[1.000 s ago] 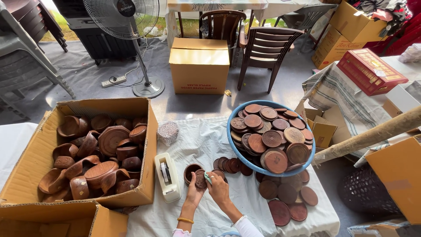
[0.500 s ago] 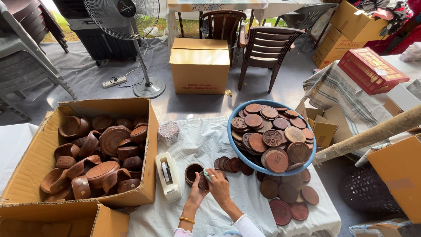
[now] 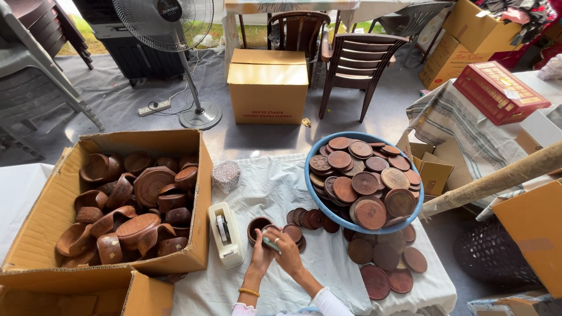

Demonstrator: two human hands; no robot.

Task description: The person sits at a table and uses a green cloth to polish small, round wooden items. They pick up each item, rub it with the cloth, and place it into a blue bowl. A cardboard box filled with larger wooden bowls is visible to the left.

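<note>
My two hands meet over a small round dark-brown wooden bowl [image 3: 257, 227] that stands on the white cloth-covered table [image 3: 275, 187], just right of the white tape dispenser [image 3: 225, 234]. My left hand [image 3: 261, 250], with a yellow bangle [image 3: 249, 291] at the wrist, is curled against the near side of the bowl; I cannot tell whether its fingers really clasp it. My right hand [image 3: 288, 248] is closed narrowly around a small pale-green object [image 3: 271, 243], pinched between thumb and fingers, its tip lying across the bowl's rim. What that object is I cannot make out.

Just right of the bowl a short row of small round dark wooden lids [image 3: 307, 219] overlaps on the cloth. Further right of the bowl lie larger flat reddish-brown wooden discs [image 3: 383, 263], touching one another, near the table's edge. Above those, beyond the bowl, a wide blue plastic basin [image 3: 309, 181] is heaped with carved round wooden lids [image 3: 366, 182]. Behind the bowl sits a speckled grey-pink wrapped bundle [image 3: 226, 174].

Left of the dispenser stands a big open cardboard box [image 3: 52, 205] full of brown wooden bowls and curved dishes [image 3: 134, 210]. Far beyond the bowl, on the grey floor, are a closed cardboard carton [image 3: 268, 85], a pedestal fan [image 3: 170, 26] and a dark-brown plastic chair [image 3: 357, 61]
</note>
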